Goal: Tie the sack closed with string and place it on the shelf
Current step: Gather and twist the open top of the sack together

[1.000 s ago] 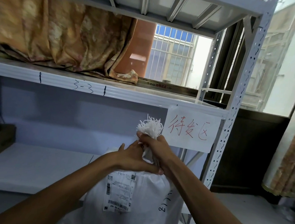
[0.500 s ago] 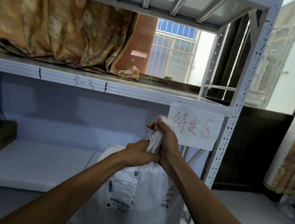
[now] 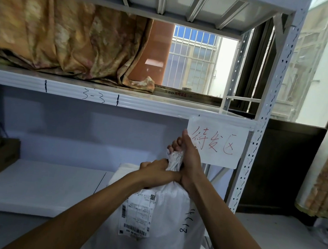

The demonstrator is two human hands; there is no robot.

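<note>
My bare forearms reach up and forward, converging at the wrists. My right hand (image 3: 188, 160) stands upright in a closed grip, thumb raised on top; my left hand (image 3: 158, 172) curls tight just below it, knuckles pressing against the right wrist.
</note>
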